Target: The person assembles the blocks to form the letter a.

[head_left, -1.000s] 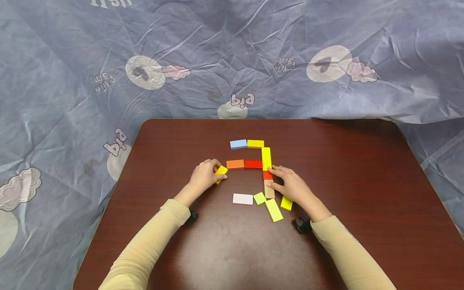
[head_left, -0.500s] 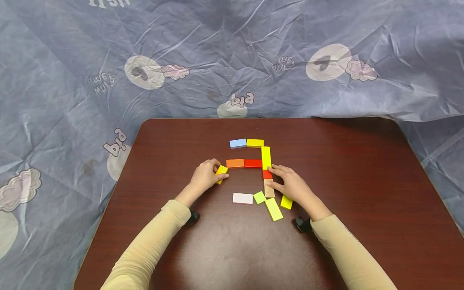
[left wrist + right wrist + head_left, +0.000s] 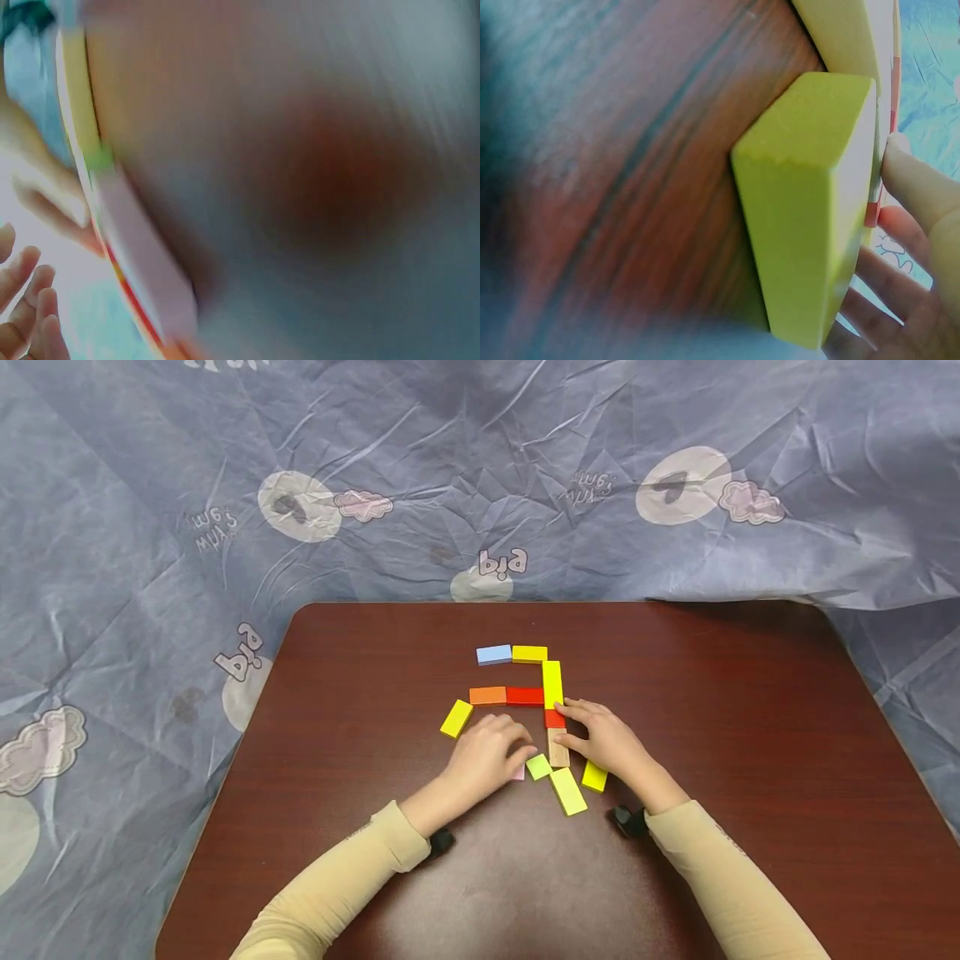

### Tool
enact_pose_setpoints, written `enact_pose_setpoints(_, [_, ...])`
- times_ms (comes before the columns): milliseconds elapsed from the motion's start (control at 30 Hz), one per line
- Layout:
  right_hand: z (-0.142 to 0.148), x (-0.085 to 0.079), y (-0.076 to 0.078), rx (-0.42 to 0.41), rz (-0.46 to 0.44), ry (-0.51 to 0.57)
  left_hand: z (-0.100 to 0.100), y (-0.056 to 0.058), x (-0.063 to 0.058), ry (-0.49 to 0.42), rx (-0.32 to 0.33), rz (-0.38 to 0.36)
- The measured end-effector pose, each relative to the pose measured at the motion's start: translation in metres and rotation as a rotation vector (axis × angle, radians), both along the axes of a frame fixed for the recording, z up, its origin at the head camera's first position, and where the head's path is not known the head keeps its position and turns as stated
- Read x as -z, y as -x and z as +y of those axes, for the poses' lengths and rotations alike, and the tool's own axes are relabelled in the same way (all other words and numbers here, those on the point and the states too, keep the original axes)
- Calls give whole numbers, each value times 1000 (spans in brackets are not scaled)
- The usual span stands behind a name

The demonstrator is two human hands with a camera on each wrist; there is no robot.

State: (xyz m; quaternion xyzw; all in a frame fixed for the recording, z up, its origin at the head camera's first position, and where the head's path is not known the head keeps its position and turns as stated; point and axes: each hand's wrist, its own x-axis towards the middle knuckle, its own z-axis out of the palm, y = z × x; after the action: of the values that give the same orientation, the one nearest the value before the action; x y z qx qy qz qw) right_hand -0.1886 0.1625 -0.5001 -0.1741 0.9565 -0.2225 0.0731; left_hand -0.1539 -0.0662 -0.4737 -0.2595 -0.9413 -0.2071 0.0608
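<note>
My left hand [image 3: 487, 756] is above the pink block [image 3: 518, 772], which it mostly covers in the head view. In the left wrist view its fingers [image 3: 26, 285] are loosely bent and apart from the pink block. My right hand [image 3: 611, 743] rests beside the upright column, its thumb on the natural wood block [image 3: 558, 753] and a fingertip at the small red block [image 3: 554, 719]. Above that lies a long yellow block [image 3: 552, 683]. A small green block [image 3: 538, 767] and a pale yellow block [image 3: 569, 792] lie between the hands.
A loose yellow block [image 3: 457, 718] lies at left, near the orange block [image 3: 487, 696] and the red block [image 3: 524, 695]. At the back sit a blue block [image 3: 494, 654] and a yellow block [image 3: 529, 653]. Another yellow block [image 3: 595, 777] lies partly under the right hand.
My left hand has let go of the yellow block at left and moved right and nearer to me, over the pink block. The right hand has stayed in place.
</note>
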Motion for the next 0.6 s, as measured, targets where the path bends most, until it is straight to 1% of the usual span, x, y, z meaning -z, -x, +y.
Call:
enact_pose_setpoints(67, [1, 0, 0, -5, 9, 0, 11, -9, 3, 14, 56, -3])
enact_pose_setpoints(100, [1, -1, 0, -6, 10, 0, 14, -11, 5, 18, 63, -5])
enact_pose_setpoints(167, [1, -1, 0, -9, 11, -1, 14, -14, 9, 3, 49, -7])
enact_pose_setpoints(233, [0, -1, 0, -9, 10, -3, 7, -13, 12, -17, 9, -9])
enact_pose_setpoints(333, [0, 0, 1, -1, -3, -10, -12, -7, 15, -50, -64, -2])
enact_pose_setpoints(433, [0, 0, 2, 2, -13, -16, -34, 3, 19, -48, -138, -24])
enact_pose_setpoints(500, [0, 0, 2, -2, -13, -18, -50, 11, 21, -25, -166, -74])
enact_pose_setpoints(533, [0, -1, 2, -2, -13, -16, -58, 14, 23, -10, -169, -109])
enact_pose_setpoints(600, [0, -1, 2, -2, -11, -16, -71, 21, 24, 12, -151, -185])
